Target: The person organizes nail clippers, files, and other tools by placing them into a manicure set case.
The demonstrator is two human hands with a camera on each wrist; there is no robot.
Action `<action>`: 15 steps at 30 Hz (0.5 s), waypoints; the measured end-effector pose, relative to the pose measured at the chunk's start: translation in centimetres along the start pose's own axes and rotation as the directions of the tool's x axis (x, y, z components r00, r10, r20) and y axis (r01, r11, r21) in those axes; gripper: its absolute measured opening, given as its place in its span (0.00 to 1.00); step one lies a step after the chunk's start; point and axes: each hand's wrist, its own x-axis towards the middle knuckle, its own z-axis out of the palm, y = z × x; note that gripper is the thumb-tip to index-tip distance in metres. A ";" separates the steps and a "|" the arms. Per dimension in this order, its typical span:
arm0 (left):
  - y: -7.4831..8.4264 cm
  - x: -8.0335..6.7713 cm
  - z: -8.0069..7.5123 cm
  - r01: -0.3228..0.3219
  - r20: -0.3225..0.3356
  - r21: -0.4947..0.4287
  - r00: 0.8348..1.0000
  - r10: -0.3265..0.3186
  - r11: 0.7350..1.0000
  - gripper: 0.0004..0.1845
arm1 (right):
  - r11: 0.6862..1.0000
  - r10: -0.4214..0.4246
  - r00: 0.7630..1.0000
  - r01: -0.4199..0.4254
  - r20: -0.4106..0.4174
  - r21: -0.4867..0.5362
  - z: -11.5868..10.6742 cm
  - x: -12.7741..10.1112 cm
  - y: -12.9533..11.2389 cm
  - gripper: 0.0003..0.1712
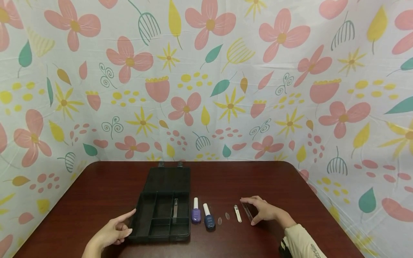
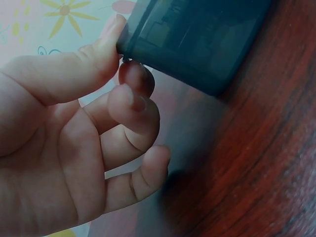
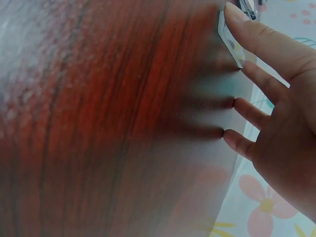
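An open black compartment box (image 1: 161, 211) lies on the dark red table (image 1: 96, 193), with a slim metal tool (image 1: 175, 208) in one compartment. My left hand (image 1: 113, 231) touches the box's left wall with an extended finger and thumb. Close up, the left hand (image 2: 98, 113) meets the box (image 2: 197, 39) at a corner, its other fingers loosely curled. My right hand (image 1: 262, 210) rests spread on the table, its index fingertip on a clear flat strip (image 1: 247, 210). The strip (image 3: 232, 42) lies under that fingertip of the right hand (image 3: 276, 98).
Between box and right hand lie a purple polish bottle (image 1: 195, 212), a dark blue polish bottle (image 1: 208, 218), two small clear nail tips (image 1: 223, 218) and a small white tool (image 1: 237, 213). A floral cloth (image 1: 206, 71) walls the table on three sides.
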 end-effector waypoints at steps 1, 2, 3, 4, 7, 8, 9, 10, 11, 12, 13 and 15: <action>0.0 0.0 0.0 0.001 0.001 -0.001 1.000 -0.001 1.000 0.39 | 1.000 0.004 1.000 -0.004 0.002 0.004 0.0 0.0 0.0 0.47; 0.1 0.0 0.0 0.002 0.002 -0.001 1.000 -0.002 1.000 0.39 | 1.000 0.006 1.000 -0.006 0.003 0.008 0.0 0.0 0.0 0.47; 0.1 0.0 0.0 0.004 0.003 -0.003 1.000 -0.004 1.000 0.39 | 1.000 0.009 1.000 -0.009 0.004 0.011 -0.1 0.0 0.0 0.47; 0.1 0.0 0.0 0.006 0.004 -0.006 1.000 -0.006 1.000 0.39 | 1.000 0.009 1.000 -0.009 0.003 0.012 -0.1 0.0 0.0 0.47; 0.1 0.0 0.0 0.013 0.002 -0.008 1.000 -0.013 1.000 0.39 | 1.000 0.003 1.000 -0.003 -0.006 0.009 -0.1 -0.1 0.0 0.46; 0.1 0.0 0.0 0.016 0.000 -0.009 1.000 -0.016 1.000 0.39 | 1.000 -0.005 1.000 0.005 -0.011 0.002 -0.1 0.0 0.0 0.46; 0.0 0.0 0.0 0.019 -0.001 -0.009 1.000 -0.019 1.000 0.38 | 1.000 -0.012 1.000 0.012 -0.017 -0.005 -0.1 -0.1 0.1 0.46; 0.0 0.0 0.0 0.021 -0.002 -0.010 1.000 -0.021 1.000 0.38 | 1.000 -0.021 1.000 0.021 -0.023 -0.012 -0.1 -0.1 0.1 0.46; 0.0 0.0 0.0 0.024 -0.003 -0.009 1.000 -0.024 1.000 0.38 | 0.999 -0.030 0.999 0.029 -0.029 -0.017 0.0 -0.1 0.2 0.46; -0.1 0.0 0.0 0.027 -0.004 -0.007 1.000 -0.027 1.000 0.38 | 0.999 -0.039 0.999 0.038 -0.037 -0.019 0.0 0.0 0.2 0.45; -0.1 0.0 0.0 0.029 -0.004 -0.009 1.000 -0.029 1.000 0.38 | 0.998 -0.050 0.998 0.049 -0.046 -0.025 0.0 0.0 0.3 0.45; -0.1 0.0 -0.1 0.027 0.000 -0.010 1.000 -0.027 1.000 0.38 | 0.998 -0.062 0.996 0.060 -0.065 -0.029 0.0 0.1 0.4 0.44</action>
